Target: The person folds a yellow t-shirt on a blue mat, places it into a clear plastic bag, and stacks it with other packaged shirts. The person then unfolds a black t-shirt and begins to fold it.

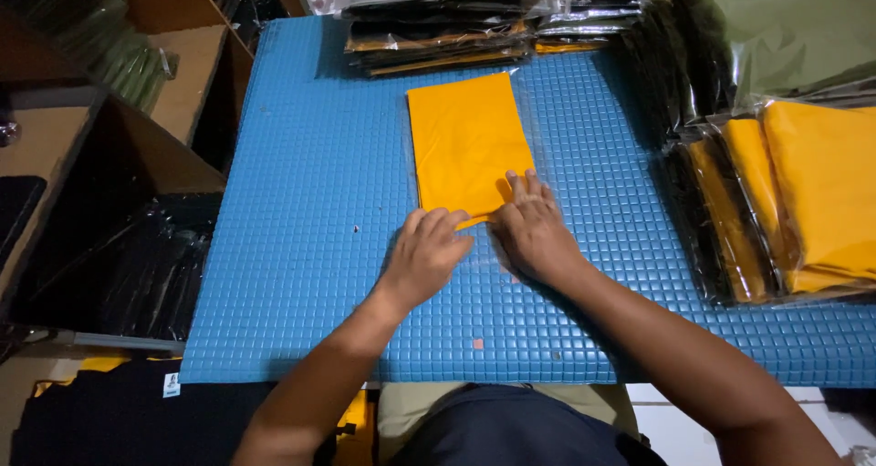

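Observation:
A folded orange cloth [467, 137] lies in a clear plastic bag on the blue gridded mat [301, 229]. My left hand [427, 254] rests palm down on the near open end of the bag, fingers spread over the clear flap. My right hand [531, 229] presses flat beside it, fingertips on the cloth's near right corner. Both hands touch the bag and neither lifts it.
Stacks of bagged dark and orange cloth [438, 37] line the far edge. More bagged orange cloth [803, 201] is piled at the right, green ones [785, 28] behind. Wooden shelves [173, 83] with dark bagged goods stand to the left.

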